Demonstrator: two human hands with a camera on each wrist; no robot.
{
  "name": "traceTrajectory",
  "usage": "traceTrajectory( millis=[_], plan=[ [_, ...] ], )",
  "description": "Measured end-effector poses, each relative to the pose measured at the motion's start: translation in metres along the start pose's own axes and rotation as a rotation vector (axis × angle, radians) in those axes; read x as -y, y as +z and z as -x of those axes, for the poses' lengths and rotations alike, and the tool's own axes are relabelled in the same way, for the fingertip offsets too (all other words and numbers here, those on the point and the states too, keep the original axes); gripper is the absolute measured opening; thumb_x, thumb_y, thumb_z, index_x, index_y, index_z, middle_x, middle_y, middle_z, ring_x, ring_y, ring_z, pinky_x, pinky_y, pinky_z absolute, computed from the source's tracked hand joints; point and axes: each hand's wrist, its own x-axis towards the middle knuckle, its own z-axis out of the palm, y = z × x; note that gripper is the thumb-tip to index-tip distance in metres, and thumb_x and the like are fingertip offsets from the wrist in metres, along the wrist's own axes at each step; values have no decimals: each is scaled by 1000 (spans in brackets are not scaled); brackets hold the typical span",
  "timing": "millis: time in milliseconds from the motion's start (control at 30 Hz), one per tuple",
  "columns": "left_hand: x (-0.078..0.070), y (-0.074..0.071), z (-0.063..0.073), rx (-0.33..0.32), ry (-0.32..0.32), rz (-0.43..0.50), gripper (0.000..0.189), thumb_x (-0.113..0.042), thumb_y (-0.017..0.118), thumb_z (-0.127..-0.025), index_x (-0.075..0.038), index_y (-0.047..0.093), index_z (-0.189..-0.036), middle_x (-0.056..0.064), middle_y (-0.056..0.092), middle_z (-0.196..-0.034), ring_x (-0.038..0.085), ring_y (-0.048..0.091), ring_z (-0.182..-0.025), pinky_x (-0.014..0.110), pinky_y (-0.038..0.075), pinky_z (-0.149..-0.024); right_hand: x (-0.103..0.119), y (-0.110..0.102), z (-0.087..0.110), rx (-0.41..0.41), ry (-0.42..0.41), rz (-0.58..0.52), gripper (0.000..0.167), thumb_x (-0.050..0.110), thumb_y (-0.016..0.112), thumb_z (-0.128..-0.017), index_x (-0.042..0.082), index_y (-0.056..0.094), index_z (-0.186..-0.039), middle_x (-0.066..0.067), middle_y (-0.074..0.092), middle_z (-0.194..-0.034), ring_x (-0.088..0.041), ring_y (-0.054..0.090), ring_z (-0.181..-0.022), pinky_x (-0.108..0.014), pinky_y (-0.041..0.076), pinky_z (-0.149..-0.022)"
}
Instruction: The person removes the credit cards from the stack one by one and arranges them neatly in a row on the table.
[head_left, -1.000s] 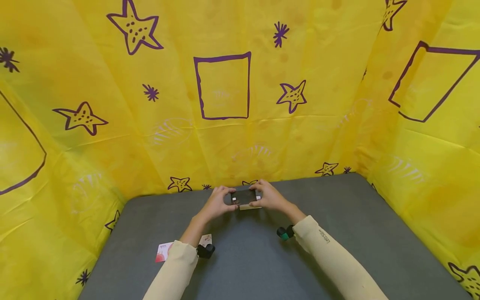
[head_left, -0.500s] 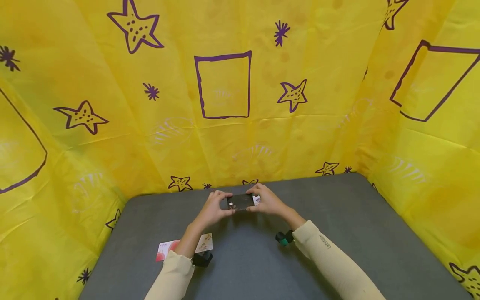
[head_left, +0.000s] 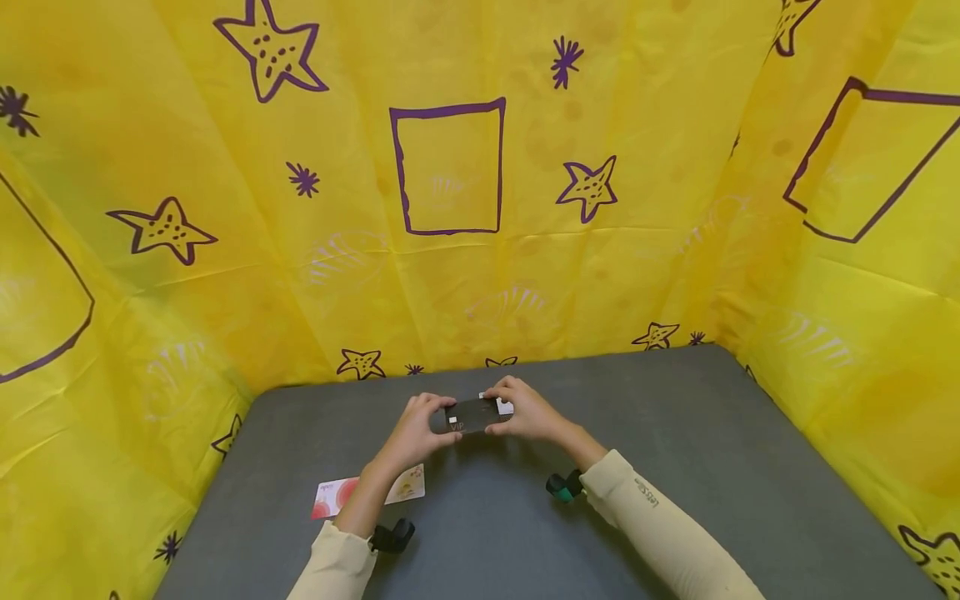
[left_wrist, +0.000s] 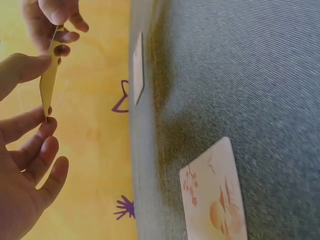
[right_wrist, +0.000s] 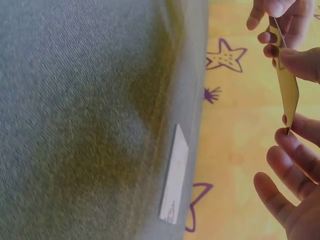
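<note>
Both hands hold a black card marked VIP (head_left: 474, 414) between them, raised above the table in the head view. My left hand (head_left: 412, 432) pinches its left end between thumb and fingers. At the right end, my right hand (head_left: 528, 412) pinches it likewise. The wrist views catch the card edge-on, its shiny face (left_wrist: 48, 87) reflecting yellow, with the lower fingers loosely spread. Behind it a white card (right_wrist: 174, 177) lies flat on the table, partly covered by the right hand in the head view.
On the grey table (head_left: 637, 467), a pink-and-white card (head_left: 333, 497) lies left of my left forearm. A card with a blossom print (left_wrist: 212, 192) shows on the forearm's other side. Yellow cloth walls (head_left: 450, 292) with purple drawings stand around the table's back and sides.
Both hands have drawn the black card nearer to the body and slightly left. The white card behind has stayed on the table.
</note>
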Motion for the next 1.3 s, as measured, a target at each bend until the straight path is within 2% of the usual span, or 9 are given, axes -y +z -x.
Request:
traceTrajectory(
  millis=[200, 633, 867, 1300],
  plan=[
    [3, -1, 7, -8, -20, -7, 53, -26, 82, -77, -11, 64, -124, 8, 58, -118, 26, 48, -112, 50, 44, -94, 4, 7, 2, 7, -2, 17, 52, 27, 80, -80, 6, 64, -124, -7, 57, -114, -20, 53, -101, -38, 46, -86],
    [11, -6, 22, -1, -32, -14, 51, -24, 82, -75, -11, 65, -122, 7, 58, -116, 26, 47, -111, 49, 42, -92, 11, 21, 3, 24, -21, 19, 50, 28, 82, -78, 8, 65, -120, -9, 57, -114, -24, 58, -102, -42, 48, -89],
    [15, -5, 28, 20, -63, -10, 50, -23, 82, -76, -11, 65, -121, 7, 58, -116, 25, 47, -109, 49, 42, -91, 12, 31, 3, 32, -37, 39, 50, 31, 83, -75, 9, 67, -118, -5, 58, -107, -19, 54, -96, -36, 45, -85],
    [22, -1, 34, 24, -74, -28, 50, -23, 84, -73, -11, 66, -119, 6, 59, -114, 22, 48, -107, 45, 42, -89, 14, 40, 4, 40, -24, 40, 49, 32, 84, -74, 10, 68, -115, -1, 58, -103, -14, 53, -94, -29, 44, -82]
  ],
)
